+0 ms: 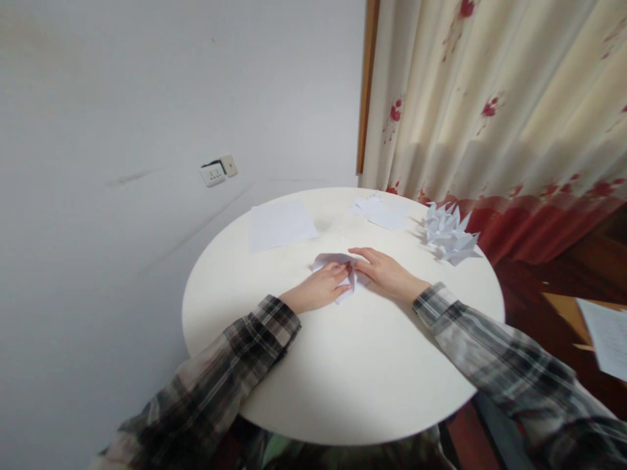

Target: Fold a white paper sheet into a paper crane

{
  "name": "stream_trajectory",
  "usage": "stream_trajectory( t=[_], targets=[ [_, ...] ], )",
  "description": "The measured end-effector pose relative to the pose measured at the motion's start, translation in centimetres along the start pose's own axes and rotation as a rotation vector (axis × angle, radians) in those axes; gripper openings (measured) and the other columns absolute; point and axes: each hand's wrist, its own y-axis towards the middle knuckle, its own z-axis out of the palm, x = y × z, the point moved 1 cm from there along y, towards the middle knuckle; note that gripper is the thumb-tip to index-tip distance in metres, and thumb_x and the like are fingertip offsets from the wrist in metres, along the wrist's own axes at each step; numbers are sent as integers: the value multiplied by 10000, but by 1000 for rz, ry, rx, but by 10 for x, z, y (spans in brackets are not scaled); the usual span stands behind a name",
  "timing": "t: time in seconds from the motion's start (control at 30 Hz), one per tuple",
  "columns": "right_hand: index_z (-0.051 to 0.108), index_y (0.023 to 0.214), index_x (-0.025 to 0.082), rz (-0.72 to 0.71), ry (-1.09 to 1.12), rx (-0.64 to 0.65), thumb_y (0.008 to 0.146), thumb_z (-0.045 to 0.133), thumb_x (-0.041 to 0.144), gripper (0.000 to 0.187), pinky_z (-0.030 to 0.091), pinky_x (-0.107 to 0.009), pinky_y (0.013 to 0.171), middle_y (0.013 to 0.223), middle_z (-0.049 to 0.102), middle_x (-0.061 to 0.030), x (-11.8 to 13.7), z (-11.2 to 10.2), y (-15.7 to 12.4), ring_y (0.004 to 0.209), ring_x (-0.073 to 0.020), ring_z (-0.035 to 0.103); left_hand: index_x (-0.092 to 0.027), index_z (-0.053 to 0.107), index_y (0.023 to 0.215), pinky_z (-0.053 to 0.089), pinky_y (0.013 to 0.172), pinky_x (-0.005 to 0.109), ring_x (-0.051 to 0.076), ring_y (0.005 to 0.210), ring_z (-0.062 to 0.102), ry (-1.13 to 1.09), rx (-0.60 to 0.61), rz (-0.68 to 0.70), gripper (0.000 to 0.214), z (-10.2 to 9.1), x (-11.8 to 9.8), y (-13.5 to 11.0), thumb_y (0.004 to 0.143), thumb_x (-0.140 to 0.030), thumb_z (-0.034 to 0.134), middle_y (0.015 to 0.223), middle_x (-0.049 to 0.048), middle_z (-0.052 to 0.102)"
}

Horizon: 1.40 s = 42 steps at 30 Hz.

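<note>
A partly folded piece of white paper [347, 297] lies on the round white table [362, 372], with a flap standing up along its far side. My left hand [321, 287] rests over its left part, fingers closed on the paper and pressing it down. On the other side, my right hand [385, 271] grips the right edge between thumb and fingers, its index finger stretched out above. Both hands cover much of the sheet, so the exact folds are hidden.
Several folded paper cranes [448, 232] stand clustered at the table's right edge. Paper sheets [382, 212] lie at the back, and a larger sheet [281, 225] at the back left. A wall with a socket [213, 173] borders the left; a curtain [441, 117] hangs behind.
</note>
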Motion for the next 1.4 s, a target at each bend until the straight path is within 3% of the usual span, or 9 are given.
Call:
stream_trajectory(
  t=[0.17, 0.3, 0.37, 0.5, 0.7, 0.87, 1.4],
  targets=[
    [550, 1001, 142, -3, 13, 6, 828, 469, 87, 199, 462, -428, 908, 1280, 469, -158, 2, -2, -4, 1134, -248, 474, -137, 412, 1317, 227, 1085, 327, 196, 1302, 331, -67, 117, 51, 445, 0, 5, -7, 930, -357, 413, 1370, 95, 443],
    [537, 1044, 165, -13, 87, 31, 760, 509, 63, 303, 461, -434, 904, 1288, 459, -142, 2, -5, -5, 1151, -245, 465, -205, 375, 1351, 186, 1100, 368, 218, 1357, 243, -60, 102, 9, 477, 1, 10, -13, 922, -407, 417, 1460, 95, 299],
    [540, 1054, 171, -5, 112, 42, 754, 514, 67, 318, 464, -434, 895, 1278, 471, -138, 0, -7, -6, 1147, -244, 472, -198, 365, 1357, 196, 1099, 354, 209, 1349, 267, -63, 107, -3, 499, 0, 10, -13, 915, -421, 425, 1453, 104, 312],
    [570, 1005, 170, 43, 109, 34, 851, 479, 165, 179, 483, -417, 860, 1230, 510, -146, -5, -8, -7, 1095, -238, 514, -143, 368, 1350, 229, 1092, 351, 217, 1324, 323, -70, 96, -50, 569, -1, 8, -11, 883, -451, 470, 1417, 136, 369],
    [582, 962, 193, 49, 241, 38, 878, 487, 219, 129, 480, -387, 883, 1213, 522, -114, -6, -5, -5, 1079, -200, 533, -124, 375, 1338, 246, 1090, 383, 240, 1321, 325, -57, 39, -24, 578, 2, 2, -10, 878, -459, 470, 1405, 157, 381],
    [565, 967, 181, 48, 287, 67, 885, 453, 185, 139, 471, -387, 907, 1238, 506, -121, -5, -9, -5, 1115, -197, 511, -83, 380, 1333, 257, 1080, 397, 268, 1318, 324, -33, 94, -50, 600, 0, -2, -8, 882, -471, 455, 1400, 187, 374],
    [576, 1032, 199, 76, 313, 13, 882, 466, 198, 186, 454, -362, 936, 1204, 528, -103, -3, -5, -1, 1115, -192, 510, -77, 381, 1331, 237, 1081, 370, 269, 1323, 315, 10, 82, -36, 628, 4, -2, -6, 887, -520, 412, 1402, 192, 367]
  ],
)
